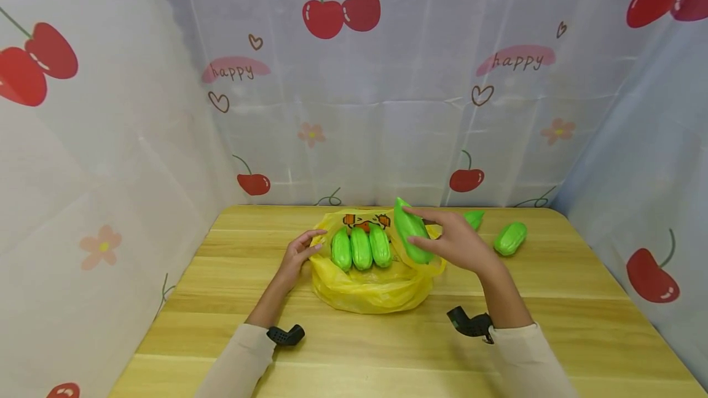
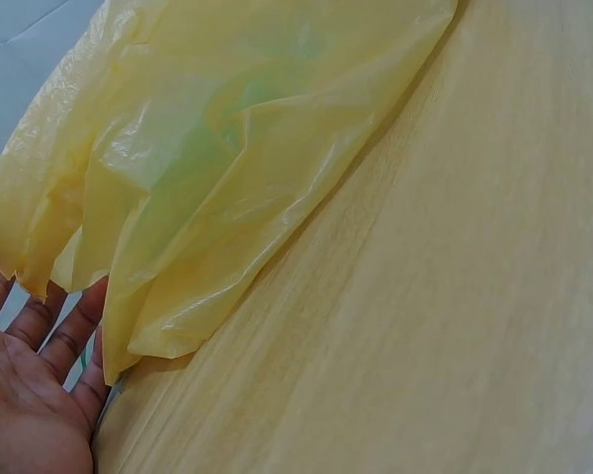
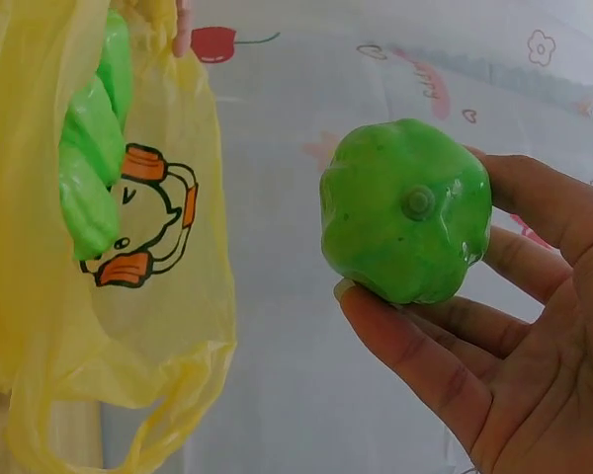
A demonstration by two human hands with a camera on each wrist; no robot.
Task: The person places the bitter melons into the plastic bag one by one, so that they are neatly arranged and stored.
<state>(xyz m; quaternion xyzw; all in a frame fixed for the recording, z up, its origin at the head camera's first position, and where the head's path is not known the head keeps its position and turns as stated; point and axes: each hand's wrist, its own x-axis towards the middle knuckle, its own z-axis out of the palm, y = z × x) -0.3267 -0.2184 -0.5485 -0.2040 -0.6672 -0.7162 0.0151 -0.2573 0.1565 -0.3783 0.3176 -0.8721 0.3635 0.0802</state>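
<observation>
My right hand [image 1: 456,239] grips a green, ridged toy gourd [image 1: 410,232], thumb on one side and fingers on the other. It is tilted above the right side of a yellow plastic bag [image 1: 367,296]. In the right wrist view, the end of the held gourd [image 3: 405,212] faces the camera, apart from the bag. Three similar gourds [image 1: 361,249] lie side by side in the bag's wide mouth. At the bag's left rim, my left hand [image 1: 295,257] touches the plastic. The left wrist view shows its relaxed fingers [image 2: 74,331] reaching behind the bag wall, which hides some fingertips.
Another green gourd [image 1: 510,239] lies on the wooden table [image 1: 354,355] to the right. The pointed end of one more gourd [image 1: 474,218] shows behind my right hand. A cherry-print curtain [image 1: 354,103] encloses the back and both sides.
</observation>
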